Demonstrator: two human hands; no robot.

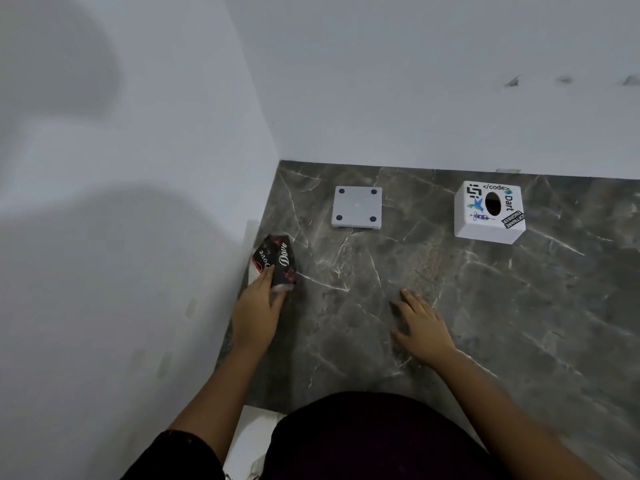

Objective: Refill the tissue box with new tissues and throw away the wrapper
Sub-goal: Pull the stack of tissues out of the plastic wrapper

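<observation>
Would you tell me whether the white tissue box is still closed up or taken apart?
Taken apart: the tissue box stands alone, its base plate lying separately.

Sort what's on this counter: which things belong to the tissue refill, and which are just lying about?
Belongs to the job:
- Dove tissue pack, gripped by the left hand
- white tissue box
- its square base plate

Lying about:
- nothing else visible on the marble counter

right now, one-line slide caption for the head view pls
Left hand grips Dove tissue pack by the wall; right hand flat on marble counter; tissue box and base plate apart.
</observation>
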